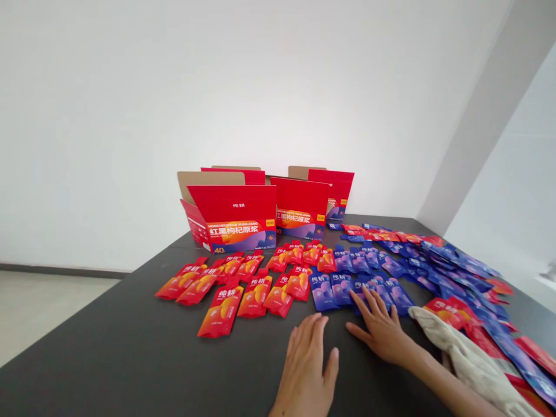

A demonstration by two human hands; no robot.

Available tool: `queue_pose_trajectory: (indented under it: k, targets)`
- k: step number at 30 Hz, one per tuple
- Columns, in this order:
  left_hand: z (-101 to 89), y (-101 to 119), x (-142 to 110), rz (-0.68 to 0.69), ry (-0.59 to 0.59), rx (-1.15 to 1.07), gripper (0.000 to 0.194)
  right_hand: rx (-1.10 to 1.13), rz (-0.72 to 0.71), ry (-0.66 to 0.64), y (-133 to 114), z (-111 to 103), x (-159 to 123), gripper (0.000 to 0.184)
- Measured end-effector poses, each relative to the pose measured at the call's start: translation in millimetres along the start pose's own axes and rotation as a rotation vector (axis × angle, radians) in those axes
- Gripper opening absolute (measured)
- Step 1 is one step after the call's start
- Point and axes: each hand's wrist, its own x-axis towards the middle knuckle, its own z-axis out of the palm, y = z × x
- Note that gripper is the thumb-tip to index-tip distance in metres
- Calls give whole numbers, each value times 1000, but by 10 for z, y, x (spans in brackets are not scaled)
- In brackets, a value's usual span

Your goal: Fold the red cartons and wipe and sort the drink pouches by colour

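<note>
My left hand (306,365) is over the dark table at the lower middle, its fingers stretched out and its thumb apart, holding nothing. Palm down, my right hand (384,330) spreads its fingers over the near row of blue pouches (341,288), with fingertips at the lower part of one. Whether they press on it I cannot tell. Left of these blue packs lie red-orange spouted pouches (220,310) in loose rows, lying flat. Part of the blue row is hidden behind my right hand.
Open-topped red cartons (237,217) stand behind the pouches, with another carton (299,208) beside. At right spreads a heap of mixed blue and red pouches (456,272). Off-white cloth (467,362) lies along my right forearm. The dark table (143,347) ends at a white wall (130,116).
</note>
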Motion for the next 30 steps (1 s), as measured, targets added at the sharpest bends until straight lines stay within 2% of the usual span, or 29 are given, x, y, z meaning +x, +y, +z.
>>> queue_pose_trajectory:
  k: [3,8,11,14,20,22,24,27,30]
  targets:
    - [-154,-173,42,49,-40,133,57,-8,38,27,-29,126,98,73]
    - [-430,-833,293,140,84,462,60,10,53,31,-2,119,229,71]
    - [-499,-1185,448,100,150,581,60,37,49,-3,-28,71,276,73]
    - [-509,-1354,544,62,140,597,60,62,34,-26,-31,27,325,74]
    - [-541,-1429,673,66,97,586,60,86,21,-50,-83,-49,331,78]
    - [-564,-1417,688,92,113,597,61,89,28,-40,-88,-169,323,75]
    - [-586,-1361,651,153,164,614,63,88,40,-7,7,-393,343,69]
    - [-606,-1214,474,274,261,602,68,75,120,59,452,-841,401,54]
    - [-570,-1096,224,390,298,518,73,26,371,102,1152,-1141,385,45]
